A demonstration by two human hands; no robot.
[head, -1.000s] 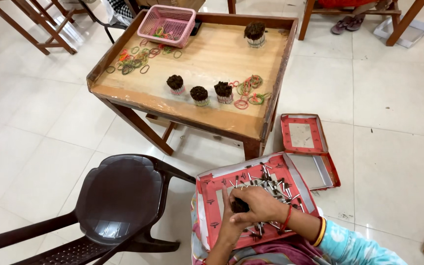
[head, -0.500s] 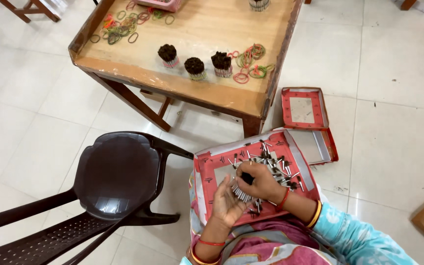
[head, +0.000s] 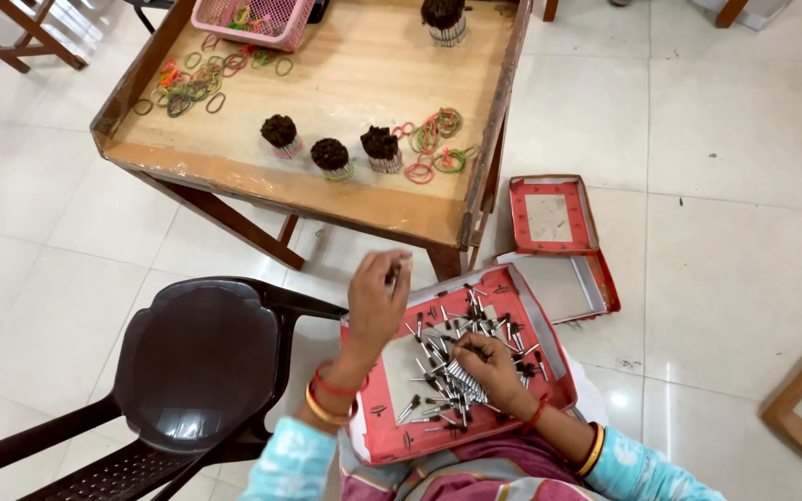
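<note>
A red cardboard box lid (head: 378, 436) rests on my lap, holding several small silver sticks with dark tips (head: 471, 329). My left hand (head: 375, 301) is raised above the lid's left edge and pinches one or two of these sticks between thumb and fingers. My right hand (head: 486, 371) lies inside the lid, fingers closed around a bundle of sticks (head: 464, 382). Both wrists wear bangles.
A low wooden tray table (head: 327, 190) stands ahead with three dark-topped stick bundles (head: 330, 153), another bundle (head: 443, 19) at the back, loose rubber bands (head: 433, 148) and a pink basket (head: 252, 19). A dark plastic chair (head: 192, 362) is at left. Open red box (head: 554, 223) on floor.
My left hand has lifted off the bundle and risen to the lid's upper left with a stick or two. My right hand stays in the lid. The view has tilted up.
</note>
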